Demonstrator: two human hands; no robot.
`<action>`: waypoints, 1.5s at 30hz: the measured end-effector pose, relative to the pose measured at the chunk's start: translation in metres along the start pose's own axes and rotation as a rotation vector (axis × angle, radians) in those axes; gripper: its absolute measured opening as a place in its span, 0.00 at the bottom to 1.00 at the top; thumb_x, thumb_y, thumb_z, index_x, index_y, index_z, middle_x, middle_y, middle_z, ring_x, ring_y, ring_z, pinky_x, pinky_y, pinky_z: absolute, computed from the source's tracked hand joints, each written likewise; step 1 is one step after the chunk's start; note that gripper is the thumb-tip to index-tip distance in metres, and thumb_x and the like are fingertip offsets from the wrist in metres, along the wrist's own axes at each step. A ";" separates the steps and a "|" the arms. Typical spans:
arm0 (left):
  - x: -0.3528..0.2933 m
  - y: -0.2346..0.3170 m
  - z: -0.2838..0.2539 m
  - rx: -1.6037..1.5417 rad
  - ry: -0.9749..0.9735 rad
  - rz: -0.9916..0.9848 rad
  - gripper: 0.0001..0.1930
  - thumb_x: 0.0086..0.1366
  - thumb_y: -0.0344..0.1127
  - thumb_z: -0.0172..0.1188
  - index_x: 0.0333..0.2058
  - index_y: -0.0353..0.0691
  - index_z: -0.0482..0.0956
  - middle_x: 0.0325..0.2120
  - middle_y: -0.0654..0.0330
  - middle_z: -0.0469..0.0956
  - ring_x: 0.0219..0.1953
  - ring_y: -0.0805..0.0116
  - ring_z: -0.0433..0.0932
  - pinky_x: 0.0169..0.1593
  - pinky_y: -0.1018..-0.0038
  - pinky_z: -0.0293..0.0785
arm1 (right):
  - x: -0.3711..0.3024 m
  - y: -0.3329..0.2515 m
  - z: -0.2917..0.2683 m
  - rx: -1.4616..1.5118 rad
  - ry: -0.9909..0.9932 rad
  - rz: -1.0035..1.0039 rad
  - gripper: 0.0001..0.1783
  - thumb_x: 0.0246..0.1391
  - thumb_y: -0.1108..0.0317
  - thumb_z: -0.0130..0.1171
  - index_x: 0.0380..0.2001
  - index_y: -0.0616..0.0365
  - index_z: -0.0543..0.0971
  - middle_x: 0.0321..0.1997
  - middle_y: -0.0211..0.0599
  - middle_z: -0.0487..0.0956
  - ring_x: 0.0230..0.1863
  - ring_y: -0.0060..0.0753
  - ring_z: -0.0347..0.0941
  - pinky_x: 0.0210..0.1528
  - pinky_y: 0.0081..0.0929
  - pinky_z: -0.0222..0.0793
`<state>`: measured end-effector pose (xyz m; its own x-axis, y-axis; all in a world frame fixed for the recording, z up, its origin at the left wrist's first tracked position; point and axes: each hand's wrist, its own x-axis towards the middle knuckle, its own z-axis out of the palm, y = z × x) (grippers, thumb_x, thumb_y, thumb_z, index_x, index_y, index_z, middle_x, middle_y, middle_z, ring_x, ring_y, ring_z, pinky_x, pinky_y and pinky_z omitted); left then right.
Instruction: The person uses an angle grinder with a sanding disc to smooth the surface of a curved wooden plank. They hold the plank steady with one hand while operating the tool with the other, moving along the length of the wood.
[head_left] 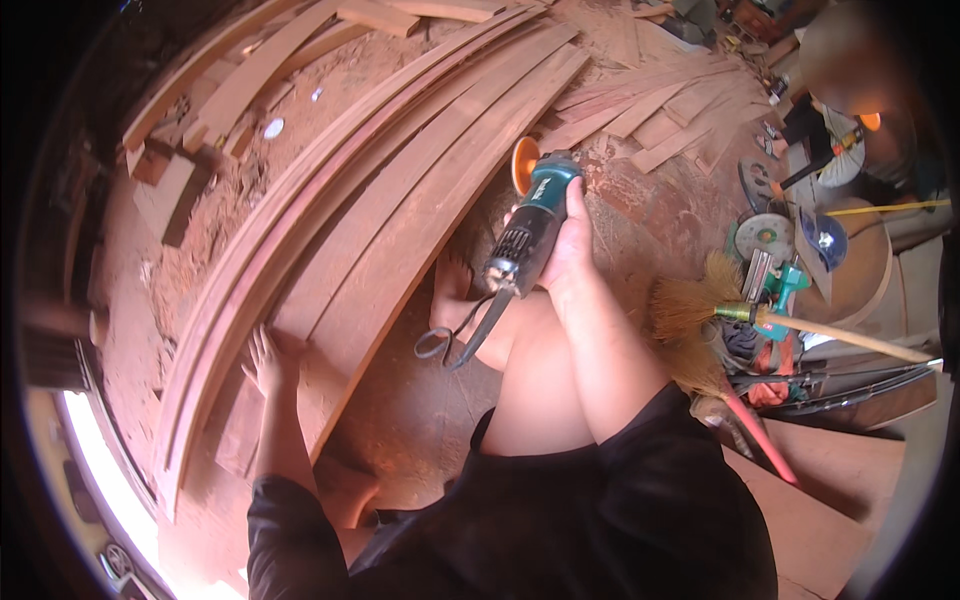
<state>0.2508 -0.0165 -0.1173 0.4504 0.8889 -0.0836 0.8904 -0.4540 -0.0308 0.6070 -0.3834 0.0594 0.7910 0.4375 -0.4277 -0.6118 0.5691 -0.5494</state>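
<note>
In my right hand (572,235) is a teal and black angle grinder (535,215), gripped round its body. An orange round pad (524,166) sits at the grinder's far end, facing left. Its black cord (483,328) hangs from the near end and loops over my leg. My left hand (268,362) lies on the long wooden boards (385,235), its fingers stretched out and holding nothing. These boards lie side by side, running from the near left to the far middle. The grinder is held apart from them, to their right.
Loose planks (665,105) lie fanned out on the dusty floor at the back. To the right are straw brooms (695,300), a grinding disc (765,238) and a teal power tool (785,298). Wood offcuts (172,195) are stacked at the far left. A wide board (800,510) lies at the near right.
</note>
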 end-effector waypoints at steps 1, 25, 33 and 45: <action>0.005 -0.004 -0.006 -0.005 -0.075 0.018 0.59 0.58 0.73 0.68 0.79 0.52 0.53 0.80 0.62 0.54 0.82 0.59 0.50 0.79 0.39 0.45 | 0.003 -0.003 -0.006 0.015 -0.001 0.001 0.46 0.64 0.21 0.50 0.57 0.56 0.74 0.35 0.46 0.81 0.35 0.47 0.83 0.41 0.45 0.84; -0.119 0.032 0.032 -0.032 -0.030 0.090 0.37 0.75 0.55 0.58 0.77 0.53 0.61 0.79 0.66 0.58 0.81 0.57 0.51 0.79 0.47 0.48 | 0.029 -0.070 -0.094 0.192 0.123 -0.093 0.44 0.68 0.22 0.40 0.59 0.51 0.76 0.45 0.46 0.81 0.42 0.46 0.80 0.45 0.49 0.83; -0.136 0.011 0.015 -0.179 0.002 0.193 0.36 0.75 0.57 0.57 0.75 0.51 0.61 0.78 0.61 0.60 0.81 0.54 0.51 0.79 0.48 0.48 | 0.054 -0.076 -0.132 0.028 -0.291 -0.016 0.43 0.72 0.26 0.33 0.51 0.54 0.80 0.46 0.42 0.84 0.44 0.47 0.79 0.47 0.53 0.79; -0.194 -0.138 0.020 -0.167 -0.064 -0.555 0.52 0.75 0.76 0.35 0.81 0.39 0.42 0.83 0.51 0.39 0.84 0.48 0.35 0.82 0.49 0.31 | 0.057 -0.030 -0.066 -0.174 -0.375 0.043 0.54 0.67 0.20 0.35 0.63 0.65 0.74 0.54 0.55 0.80 0.55 0.55 0.77 0.62 0.58 0.73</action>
<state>0.0392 -0.1275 -0.1162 -0.0871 0.9833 -0.1599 0.9926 0.0994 0.0703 0.6705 -0.4212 0.0044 0.6912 0.7001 -0.1794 -0.6103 0.4325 -0.6637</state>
